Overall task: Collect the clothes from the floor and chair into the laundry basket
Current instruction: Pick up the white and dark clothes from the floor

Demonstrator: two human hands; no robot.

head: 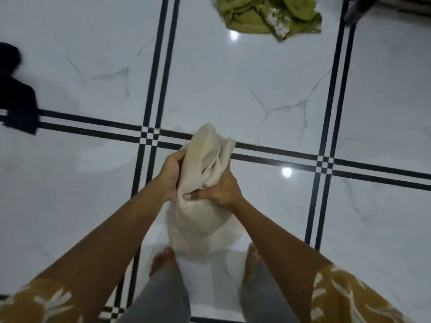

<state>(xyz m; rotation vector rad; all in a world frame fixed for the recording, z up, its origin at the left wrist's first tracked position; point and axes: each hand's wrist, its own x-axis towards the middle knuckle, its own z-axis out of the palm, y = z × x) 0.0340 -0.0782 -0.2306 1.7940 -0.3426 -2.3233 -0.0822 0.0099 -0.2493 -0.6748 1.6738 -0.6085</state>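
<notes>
A bunched cream cloth garment is clutched by closed left hand and right hand; its hanging tail could be trodden underfoot.

We've got loads of bare white floor ahead of us, nothing between us and the green garment up top, dark garment off at the left edge, dark furniture leg top right — only hard obstacle around.

No readable text anywhere — no labels, numbers.
</notes>
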